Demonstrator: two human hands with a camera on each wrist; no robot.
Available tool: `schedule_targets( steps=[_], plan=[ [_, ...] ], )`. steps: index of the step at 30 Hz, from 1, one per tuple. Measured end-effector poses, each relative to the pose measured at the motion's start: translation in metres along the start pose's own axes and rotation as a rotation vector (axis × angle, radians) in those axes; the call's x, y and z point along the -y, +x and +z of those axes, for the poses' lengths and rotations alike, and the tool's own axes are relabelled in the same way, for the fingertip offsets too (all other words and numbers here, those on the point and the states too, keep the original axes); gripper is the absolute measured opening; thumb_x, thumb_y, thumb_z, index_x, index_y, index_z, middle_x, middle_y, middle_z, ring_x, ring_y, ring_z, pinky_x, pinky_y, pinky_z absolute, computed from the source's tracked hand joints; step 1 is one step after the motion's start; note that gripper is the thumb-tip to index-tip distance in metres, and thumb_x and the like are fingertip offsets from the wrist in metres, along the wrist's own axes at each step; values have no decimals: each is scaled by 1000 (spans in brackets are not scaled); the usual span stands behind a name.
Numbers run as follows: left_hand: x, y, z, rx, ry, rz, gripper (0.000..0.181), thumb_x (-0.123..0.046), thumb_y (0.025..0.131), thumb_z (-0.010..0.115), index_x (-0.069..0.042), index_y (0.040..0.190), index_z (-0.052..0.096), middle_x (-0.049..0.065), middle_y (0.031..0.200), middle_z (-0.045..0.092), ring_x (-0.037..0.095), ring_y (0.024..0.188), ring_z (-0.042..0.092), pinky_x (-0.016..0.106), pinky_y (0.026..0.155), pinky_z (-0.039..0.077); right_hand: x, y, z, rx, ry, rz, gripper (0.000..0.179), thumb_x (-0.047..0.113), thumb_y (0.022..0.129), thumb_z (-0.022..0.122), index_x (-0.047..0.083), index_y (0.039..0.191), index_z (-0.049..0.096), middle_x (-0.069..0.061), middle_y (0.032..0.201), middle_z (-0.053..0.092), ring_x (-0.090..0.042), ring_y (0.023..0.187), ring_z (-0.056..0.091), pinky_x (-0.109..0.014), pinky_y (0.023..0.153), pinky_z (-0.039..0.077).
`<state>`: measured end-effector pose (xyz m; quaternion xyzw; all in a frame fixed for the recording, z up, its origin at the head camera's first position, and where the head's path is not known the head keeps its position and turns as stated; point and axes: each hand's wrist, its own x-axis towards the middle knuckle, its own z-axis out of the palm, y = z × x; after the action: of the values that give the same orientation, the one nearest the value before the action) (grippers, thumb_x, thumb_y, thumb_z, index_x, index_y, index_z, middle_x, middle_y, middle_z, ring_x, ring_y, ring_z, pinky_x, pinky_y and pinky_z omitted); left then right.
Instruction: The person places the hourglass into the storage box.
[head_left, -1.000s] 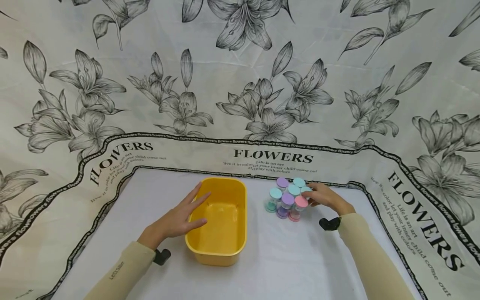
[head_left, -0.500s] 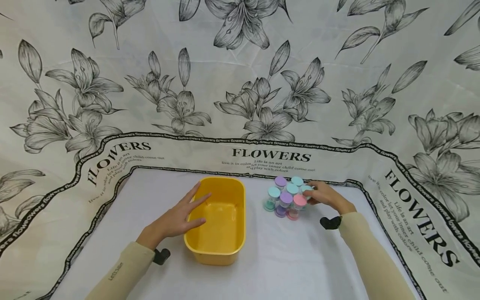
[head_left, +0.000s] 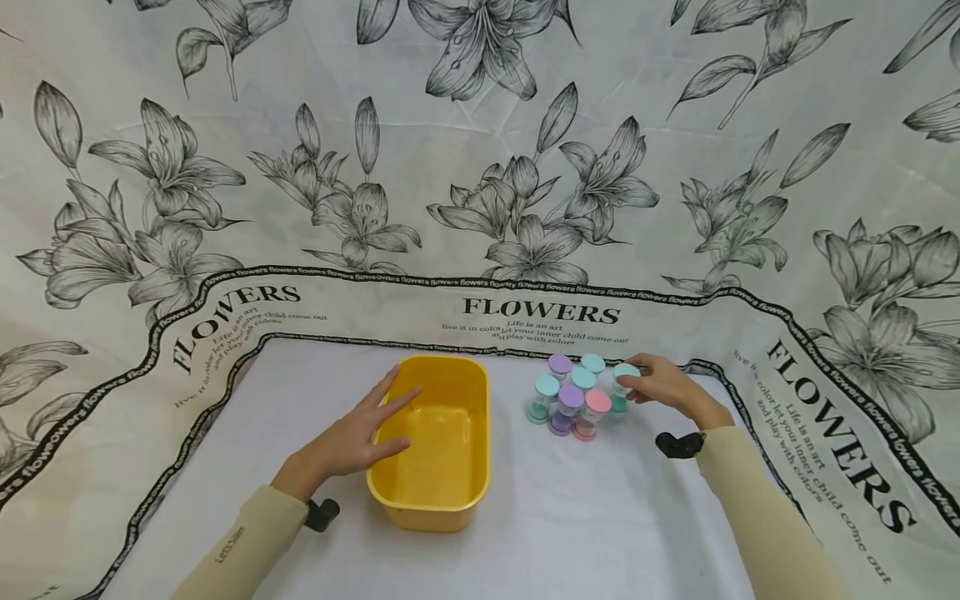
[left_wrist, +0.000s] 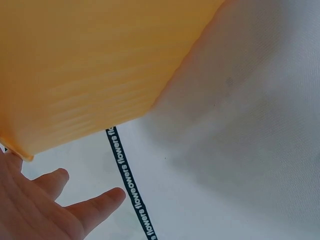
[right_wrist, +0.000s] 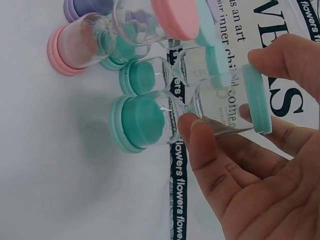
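Note:
My right hand [head_left: 663, 387] grips a sand timer with mint caps and green sand [right_wrist: 145, 120] by its clear upper glass and top cap. In the right wrist view its body is tilted beside the others. Left of it stand several more sand timers: a pink-capped one [head_left: 597, 402], a purple-capped one [head_left: 571, 397] and a mint-capped one [head_left: 546, 387] among them. At the left side of a yellow plastic tub [head_left: 427, 506] my left hand [head_left: 352, 435] rests with fingers spread across the rim. The tub's inside holds nothing visible.
White cloth [head_left: 570, 525] covers the table. Behind it rises a flower-printed curtain [head_left: 540, 317] with a black-edged band of lettering. The timers stand close together near the table's back edge, right of the tub.
My right hand has drawn one mint-capped sand timer a little to the right, apart from the group. The left hand and tub stay in place; the head view has shifted slightly.

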<state>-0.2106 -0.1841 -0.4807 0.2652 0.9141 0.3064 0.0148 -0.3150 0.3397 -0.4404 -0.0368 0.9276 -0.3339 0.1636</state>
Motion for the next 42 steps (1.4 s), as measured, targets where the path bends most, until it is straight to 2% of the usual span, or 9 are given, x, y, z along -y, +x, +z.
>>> schedule_targets(
  steps=[4,10,18,25,28,33,37,40,42],
  plan=[
    [1,0,0,3,6,3,72,-50,98,62,-32,162,34,5,175,-3,42,157,19,73,111,36,3,-3,-8,-10,4,-31,68,37,102,62,-9,148,40,-25,117,72,-20,91,72,-43,90,61],
    [2,0,0,1,4,2,71,-49,98,63,-31,161,36,5,175,-3,42,158,18,74,111,35,18,-12,-22,14,-35,-79,63,37,100,65,-6,143,46,-25,113,73,-20,89,73,-38,84,63],
    [3,-3,2,-10,6,-15,72,-50,98,62,-34,162,33,7,175,-5,42,159,14,76,110,34,54,-26,-42,27,-87,-163,54,31,99,67,-4,137,52,-25,116,71,-20,89,73,-40,83,63],
    [4,-4,2,-6,0,-23,72,-49,98,63,-34,162,32,6,175,-6,43,159,13,78,108,35,95,-34,-51,9,-129,-228,59,38,97,69,2,141,52,-25,124,70,-25,95,76,-47,88,61],
    [5,-3,2,-7,17,-18,73,-52,98,61,-35,162,32,5,175,-6,43,159,13,78,108,35,115,-36,-49,40,-147,-261,62,38,97,69,2,144,50,-23,124,70,-25,96,75,-50,91,59],
    [5,-2,3,-13,53,-16,73,-52,98,61,-36,162,31,5,175,-4,43,159,12,77,111,33,147,-34,-37,111,-182,-316,60,38,97,68,7,146,51,-13,110,76,-20,91,74,-48,91,57],
    [4,-1,3,-27,98,-17,73,-54,97,60,-34,162,32,7,175,0,46,157,15,75,114,29,174,-29,-22,147,-208,-391,56,38,95,69,11,142,56,-11,118,74,-29,108,71,-47,92,58],
    [3,0,4,-38,127,-26,75,-56,97,57,-32,163,32,8,175,3,49,156,17,76,114,29,193,-27,-9,166,-225,-438,54,38,92,70,14,140,59,-10,131,68,-35,121,66,-47,96,59],
    [3,0,4,-40,139,-36,76,-58,98,56,-31,164,30,8,175,4,49,156,18,77,112,30,206,-25,1,190,-219,-462,52,36,91,70,16,138,61,-11,134,67,-36,122,66,-46,95,59]
  ],
)
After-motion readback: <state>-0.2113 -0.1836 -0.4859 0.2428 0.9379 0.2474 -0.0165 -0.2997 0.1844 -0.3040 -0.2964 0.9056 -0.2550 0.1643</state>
